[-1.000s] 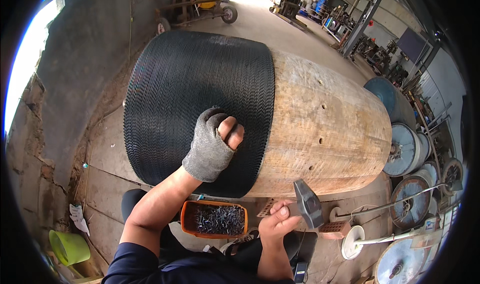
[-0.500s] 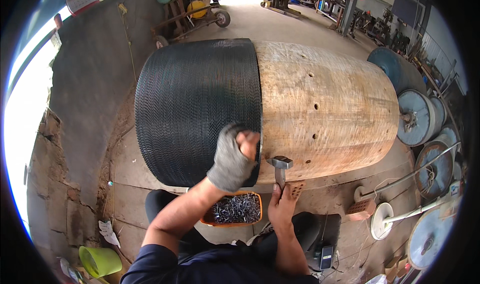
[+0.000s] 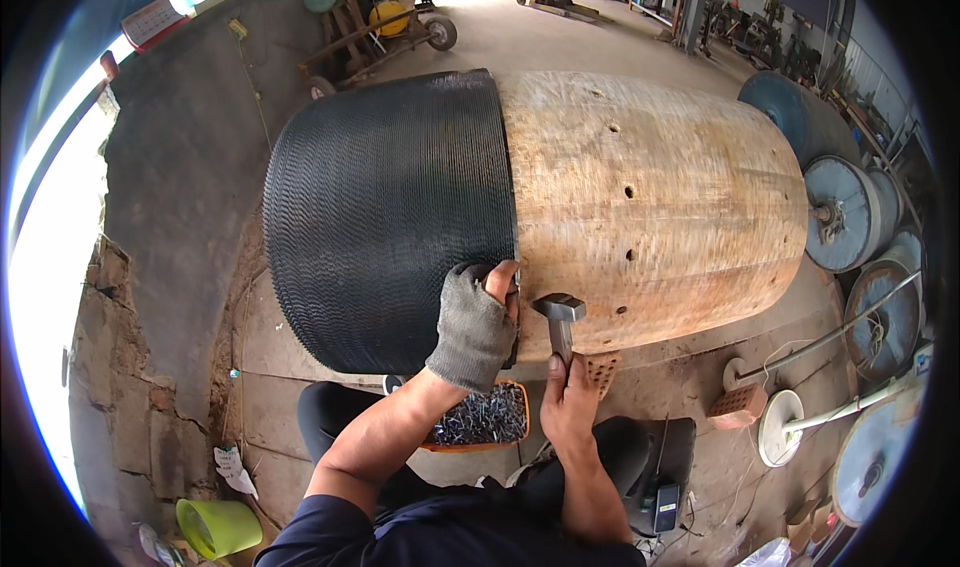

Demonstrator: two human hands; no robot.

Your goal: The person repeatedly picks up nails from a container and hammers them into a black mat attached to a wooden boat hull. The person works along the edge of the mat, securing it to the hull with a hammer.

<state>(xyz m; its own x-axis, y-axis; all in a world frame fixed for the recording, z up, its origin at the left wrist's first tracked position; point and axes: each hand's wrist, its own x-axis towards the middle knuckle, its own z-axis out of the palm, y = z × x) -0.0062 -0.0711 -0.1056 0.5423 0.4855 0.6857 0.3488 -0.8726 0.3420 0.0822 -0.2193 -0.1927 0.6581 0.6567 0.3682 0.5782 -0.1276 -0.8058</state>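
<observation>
A large wooden drum (image 3: 700,197) lies on its side in front of me. Dark ridged strip material (image 3: 390,197), wound in close rows, covers its left part. My left hand (image 3: 472,325), in a grey glove with bare fingertips, is closed at the strip's right edge, low on the near side. Whatever its fingers pinch is too small or hidden to make out. In my right hand (image 3: 568,407) is a hammer (image 3: 562,317), held by the handle with its head up, just right of that edge and close to the wood.
An orange-rimmed tray (image 3: 526,429) of loose nails sits below the drum, between my legs. A perforated brick (image 3: 603,372) rests by my right hand, another brick (image 3: 737,407) farther right. Metal reels (image 3: 845,217) line the right side; a green bucket (image 3: 218,529) lies at lower left.
My left hand has come down slightly along the strip's edge, its fingers now against it. The hammer stays nearly in place in my right hand. The whole view has shifted a little.
</observation>
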